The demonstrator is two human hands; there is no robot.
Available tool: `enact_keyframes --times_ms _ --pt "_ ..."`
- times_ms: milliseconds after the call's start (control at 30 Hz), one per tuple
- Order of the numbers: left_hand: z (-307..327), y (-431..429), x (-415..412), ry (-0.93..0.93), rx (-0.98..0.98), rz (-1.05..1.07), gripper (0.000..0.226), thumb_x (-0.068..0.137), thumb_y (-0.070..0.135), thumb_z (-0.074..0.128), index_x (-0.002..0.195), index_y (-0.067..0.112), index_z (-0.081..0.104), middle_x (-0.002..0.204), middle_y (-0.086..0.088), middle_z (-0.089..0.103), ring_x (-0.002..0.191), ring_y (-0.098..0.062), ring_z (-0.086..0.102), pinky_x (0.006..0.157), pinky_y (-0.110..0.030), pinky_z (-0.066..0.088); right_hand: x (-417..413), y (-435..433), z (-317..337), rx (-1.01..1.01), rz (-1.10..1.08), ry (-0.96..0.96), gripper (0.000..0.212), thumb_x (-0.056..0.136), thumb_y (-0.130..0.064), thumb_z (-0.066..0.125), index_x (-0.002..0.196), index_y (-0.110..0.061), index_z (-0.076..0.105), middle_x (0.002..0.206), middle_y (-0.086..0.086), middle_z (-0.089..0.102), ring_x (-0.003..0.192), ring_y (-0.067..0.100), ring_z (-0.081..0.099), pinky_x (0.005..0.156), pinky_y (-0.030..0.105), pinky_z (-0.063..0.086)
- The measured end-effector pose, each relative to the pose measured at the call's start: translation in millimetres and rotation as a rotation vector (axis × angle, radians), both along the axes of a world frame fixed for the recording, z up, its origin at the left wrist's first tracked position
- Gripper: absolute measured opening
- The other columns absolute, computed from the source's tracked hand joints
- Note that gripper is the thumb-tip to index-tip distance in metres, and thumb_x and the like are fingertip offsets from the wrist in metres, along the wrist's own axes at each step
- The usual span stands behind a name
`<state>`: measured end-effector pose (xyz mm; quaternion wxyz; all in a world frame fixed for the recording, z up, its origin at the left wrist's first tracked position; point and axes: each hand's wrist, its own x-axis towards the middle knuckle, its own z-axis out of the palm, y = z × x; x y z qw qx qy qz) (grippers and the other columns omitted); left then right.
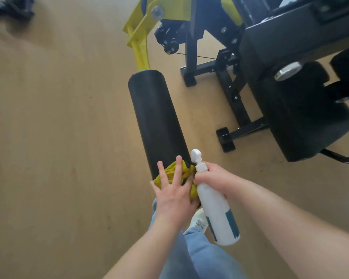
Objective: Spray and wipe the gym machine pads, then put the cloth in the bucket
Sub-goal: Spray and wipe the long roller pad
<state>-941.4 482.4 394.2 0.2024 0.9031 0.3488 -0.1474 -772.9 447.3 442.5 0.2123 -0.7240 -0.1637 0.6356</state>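
A long black roller pad point(155, 117) juts toward me from a yellow machine arm point(141, 37). My left hand point(174, 190) presses a yellow cloth point(170, 172) against the pad's near end, fingers straight and spread. My right hand point(212, 179) grips the neck of a white spray bottle point(216, 206) with a teal label, its nozzle up beside the pad end. The bottle hangs tilted, base toward me.
The black machine frame point(236, 101) with its feet stands on the tan floor to the right, beside a large black seat pad point(302, 117). My jeans and a white shoe point(198, 222) are below my hands. A dark object point(10, 7) lies at the top left.
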Motion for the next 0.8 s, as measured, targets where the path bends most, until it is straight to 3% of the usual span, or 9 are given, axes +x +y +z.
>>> enact_keyframes --times_ms 167,300,433,500,600,800 --pt "-1 55 17 -0.060 -0.039 0.232 0.059 0.105 0.055 0.035 0.160 0.044 0.019 0.166 0.010 -0.033 0.153 -0.041 -0.025 0.113 -0.074 0.028 13 7 -3 -0.023 -0.094 -0.010 0.020 0.090 -0.024 0.070 0.107 -0.024 0.059 0.096 0.011 0.067 0.084 0.026 0.070 0.074 0.041 0.061" --pt "-1 116 57 -0.041 -0.032 0.304 0.057 0.106 0.057 0.030 0.159 0.050 0.013 0.165 0.012 -0.032 0.154 -0.038 -0.023 0.113 -0.073 0.030 21 21 -4 -0.050 -0.009 -0.067 0.024 0.088 -0.023 0.072 0.106 -0.027 0.057 0.098 0.008 0.065 0.087 0.025 0.068 0.071 0.036 0.057" --pt "-4 167 82 -0.039 -0.020 0.346 0.053 0.106 0.052 0.034 0.156 0.055 0.017 0.166 0.012 -0.029 0.155 -0.036 -0.021 0.106 -0.073 0.038 23 48 -12 -0.003 0.029 -0.159 0.014 0.086 -0.024 0.071 0.093 -0.027 0.059 0.090 0.003 0.063 0.082 0.020 0.063 0.074 0.035 0.051" --pt "-6 188 93 -0.047 -0.021 0.389 0.054 0.106 0.049 0.036 0.155 0.057 0.017 0.167 0.012 -0.026 0.156 -0.036 -0.019 0.101 -0.070 0.044 24 67 -17 0.036 -0.019 -0.166 0.012 0.086 -0.022 0.070 0.091 -0.020 0.059 0.084 0.002 0.058 0.076 0.018 0.057 0.071 0.035 0.046" --pt "-9 214 105 -0.064 -0.016 0.410 0.056 0.106 0.046 0.038 0.155 0.058 0.014 0.167 0.011 -0.027 0.156 -0.037 -0.018 0.098 -0.067 0.048 34 94 -21 0.044 -0.064 -0.108 0.023 0.087 -0.016 0.070 0.104 -0.005 0.058 0.084 0.004 0.055 0.076 0.018 0.054 0.072 0.034 0.044" --pt "-14 283 136 -0.129 -0.027 0.479 0.057 0.106 0.041 0.038 0.155 0.059 0.016 0.168 0.011 -0.025 0.155 -0.038 -0.018 0.097 -0.069 0.047 60 146 -16 -0.010 -0.103 -0.016 0.027 0.094 -0.015 0.068 0.102 -0.037 0.054 0.101 0.006 0.063 0.090 0.022 0.064 0.073 0.033 0.053"
